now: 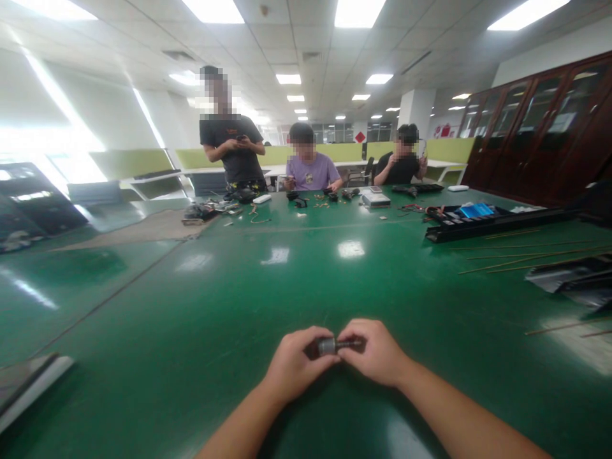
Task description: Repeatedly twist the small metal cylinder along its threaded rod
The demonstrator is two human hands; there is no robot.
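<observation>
In the head view, a small metal part point(327, 346) is held between two bare hands, low over a green table point(229, 293); whether the table is touched by them cannot be told. The step in hand is judged to be close two-handed handling of the part. For any next move, a steady hold on the thick end and careful control of the thin end would be called for. The part is laid crosswise between the hands. Its thick, round end is pinched by the thumb and fingers of the left hand point(295, 362); its thin shaft point(348, 344), pointed rightward, is gripped by the curled right hand point(378, 352), by which its tip is partly hidden. Across the table, a white box point(377, 199) is seen before a person in purple point(312, 171).
</observation>
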